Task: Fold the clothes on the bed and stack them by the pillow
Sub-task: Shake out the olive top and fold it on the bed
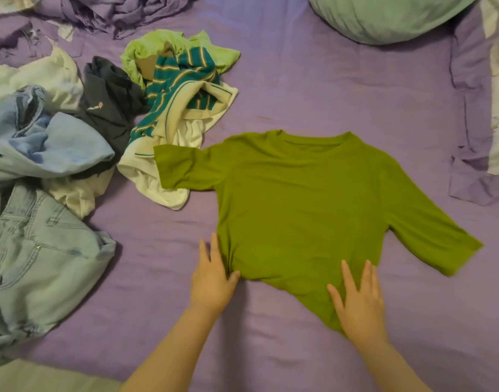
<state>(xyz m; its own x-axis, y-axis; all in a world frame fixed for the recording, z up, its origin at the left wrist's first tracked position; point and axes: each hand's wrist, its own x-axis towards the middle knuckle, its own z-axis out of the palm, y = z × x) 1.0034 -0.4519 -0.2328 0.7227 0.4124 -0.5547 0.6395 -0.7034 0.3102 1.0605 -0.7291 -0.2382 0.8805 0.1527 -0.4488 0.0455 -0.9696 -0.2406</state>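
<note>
An olive-green T-shirt (302,205) lies spread flat on the purple bed sheet (313,89), neck towards the far side, both sleeves out. My left hand (213,281) rests flat on the sheet at the shirt's lower left corner, thumb touching the hem. My right hand (358,301) presses flat on the lower right part of the hem, fingers straight. A pale green pillow (384,15) lies at the top right.
A heap of unfolded clothes sits at the left: light blue jeans (36,258), a dark navy garment (109,108), a teal striped shirt (180,89), a light green top (157,43) and white pieces. A rumpled purple sheet (107,9) lies at the far left.
</note>
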